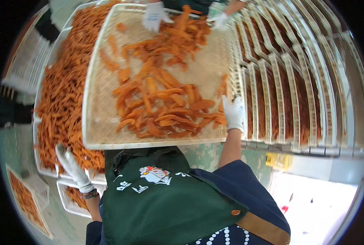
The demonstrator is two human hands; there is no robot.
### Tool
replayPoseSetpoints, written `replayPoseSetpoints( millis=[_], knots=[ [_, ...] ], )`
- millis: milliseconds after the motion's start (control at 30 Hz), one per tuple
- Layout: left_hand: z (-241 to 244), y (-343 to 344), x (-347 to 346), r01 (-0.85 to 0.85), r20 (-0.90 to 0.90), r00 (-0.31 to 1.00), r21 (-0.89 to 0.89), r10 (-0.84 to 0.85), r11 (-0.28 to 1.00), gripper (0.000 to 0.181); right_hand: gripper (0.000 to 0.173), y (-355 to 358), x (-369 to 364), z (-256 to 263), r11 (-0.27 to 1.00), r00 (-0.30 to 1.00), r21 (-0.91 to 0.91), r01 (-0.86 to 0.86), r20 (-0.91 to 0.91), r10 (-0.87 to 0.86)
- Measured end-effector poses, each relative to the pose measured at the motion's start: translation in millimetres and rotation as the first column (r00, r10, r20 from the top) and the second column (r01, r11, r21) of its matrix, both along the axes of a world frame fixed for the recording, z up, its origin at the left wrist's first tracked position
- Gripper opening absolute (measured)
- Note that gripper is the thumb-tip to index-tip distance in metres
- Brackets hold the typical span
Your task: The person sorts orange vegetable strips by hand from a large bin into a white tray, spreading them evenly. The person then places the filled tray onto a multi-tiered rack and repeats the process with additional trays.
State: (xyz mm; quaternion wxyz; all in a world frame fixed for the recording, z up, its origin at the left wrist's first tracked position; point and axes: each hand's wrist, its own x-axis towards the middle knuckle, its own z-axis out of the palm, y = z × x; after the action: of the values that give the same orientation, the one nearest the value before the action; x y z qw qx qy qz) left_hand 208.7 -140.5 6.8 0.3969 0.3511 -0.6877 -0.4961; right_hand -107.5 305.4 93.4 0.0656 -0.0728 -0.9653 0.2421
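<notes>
My left hand (73, 169), in a white glove with soiled fingertips, rests at the near end of a long heap of orange-brown dried strips (62, 101), possibly sweet potato. Nothing shows held in it, and its fingers are apart. Before me is a large pale mesh-bottomed tray (99, 128) with orange strips (163, 113) scattered over it. At this tray's right edge is my right hand (233, 114), also gloved, thumb inside and fingers over the rim. Across from me, another person's gloved hands (154, 16) are at the tray's far side.
Racked trays of darker strips (283, 104) stand close on the right. White bins (38, 156) hold the heap at left, with a smaller white bin (67, 205) below. A tray of strips (27, 199) lies lower left. A yellow container (278, 161) sits beyond my right arm.
</notes>
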Motion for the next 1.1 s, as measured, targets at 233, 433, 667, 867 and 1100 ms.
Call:
replayPoseSetpoints(
  millis=[233,433,667,867,1100],
  knots=[
    [98,158,-197,0.925,0.347,0.343,-0.286,-0.873,0.249,0.065,0.079,43,52,-97,0.979,0.993,0.167,-0.117,0.024,0.114],
    [62,273,-286,0.892,0.597,0.150,-0.425,-0.788,-0.153,0.077,0.095,53,78,-66,0.968,0.969,0.037,-0.248,0.003,0.248],
    [41,336,-317,0.959,0.911,0.114,-0.205,-0.397,-0.195,0.110,0.073,75,9,-58,0.961,0.983,-0.260,-0.096,-0.178,0.050],
    [57,351,-323,0.966,0.965,0.137,-0.180,-0.223,-0.185,0.076,0.096,59,-68,-42,0.976,0.950,0.025,-0.214,0.238,0.202],
    [45,329,-300,0.921,0.894,0.301,-0.363,-0.332,-0.144,0.048,0.076,103,-83,-56,0.919,0.936,-0.323,-0.224,0.192,0.295]
  ],
)
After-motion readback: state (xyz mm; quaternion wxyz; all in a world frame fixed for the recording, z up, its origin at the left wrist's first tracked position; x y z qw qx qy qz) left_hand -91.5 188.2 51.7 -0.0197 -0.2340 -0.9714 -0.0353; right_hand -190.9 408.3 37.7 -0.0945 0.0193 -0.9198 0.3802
